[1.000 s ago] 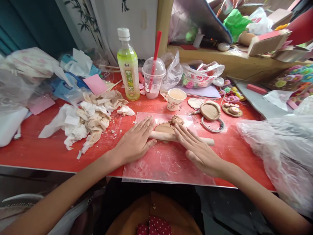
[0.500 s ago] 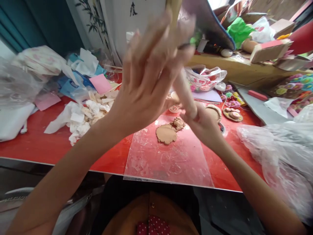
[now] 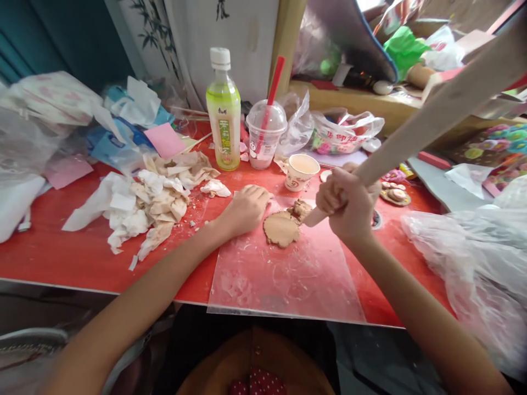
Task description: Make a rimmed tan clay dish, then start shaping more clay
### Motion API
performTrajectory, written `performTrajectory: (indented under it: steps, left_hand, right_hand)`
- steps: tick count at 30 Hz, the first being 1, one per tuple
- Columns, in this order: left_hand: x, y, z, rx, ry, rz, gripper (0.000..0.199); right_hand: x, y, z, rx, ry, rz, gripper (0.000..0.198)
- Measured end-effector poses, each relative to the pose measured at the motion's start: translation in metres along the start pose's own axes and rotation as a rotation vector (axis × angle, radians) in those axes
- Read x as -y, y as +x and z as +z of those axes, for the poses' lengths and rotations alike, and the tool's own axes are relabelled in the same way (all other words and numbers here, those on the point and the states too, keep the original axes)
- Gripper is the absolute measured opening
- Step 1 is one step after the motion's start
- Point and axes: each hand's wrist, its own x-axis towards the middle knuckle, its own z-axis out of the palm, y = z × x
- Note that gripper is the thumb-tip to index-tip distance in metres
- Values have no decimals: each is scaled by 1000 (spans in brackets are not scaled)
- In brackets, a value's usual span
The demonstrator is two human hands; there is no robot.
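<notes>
My right hand grips a long pale wooden stick, like a rolling pin, slanting up to the upper right. The stick's lower end is just right of a flat piece of brown clay with a ragged edge. A rough lump of clay touches that piece's upper right side. Both lie on a clear plastic sheet. At the sheet's upper left edge rests my left hand, knuckles up and fingers curled under. What those fingers hold, if anything, is hidden.
Behind the clay stand a paper cup, a lidded plastic cup with a red straw, and a green drink bottle. Crumpled tissues lie to the left. A plastic bag covers the right side of the red table.
My hands were raised close together over the table. My left hand has come down to the sheet's edge. The stick now shows clearly in my right hand, which is lower and farther right.
</notes>
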Motion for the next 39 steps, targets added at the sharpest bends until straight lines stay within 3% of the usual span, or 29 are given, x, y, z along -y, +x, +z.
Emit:
performTrajectory:
  steps: [6, 10, 20, 25, 30, 34, 39]
  left_hand:
    - [-28, 0, -3, 134, -278, 20, 36]
    - [-33, -1, -4, 133, -416, -69, 42]
    - [-25, 2, -9, 155, -707, -190, 47]
    - [-28, 2, -15, 132, -907, -209, 41]
    - [-31, 2, -14, 72, -751, -272, 40]
    - [-31, -1, -13, 47, -803, -197, 37]
    - [-29, -9, -13, -93, -675, 57, 34]
  right_hand:
    - [6, -3, -39, -84, -180, -70, 28]
    - [-3, -4, -58, -117, -251, -54, 30]
    - [10, -2, -60, -185, -360, 20, 33]
    - [34, -1, -67, -115, -460, 57, 32]
    - [63, -2, -90, 44, -970, 237, 33]
    - [72, -1, -102, 56, -1135, 299, 29]
    - [61, 0, -102, -81, -1260, 301, 35]
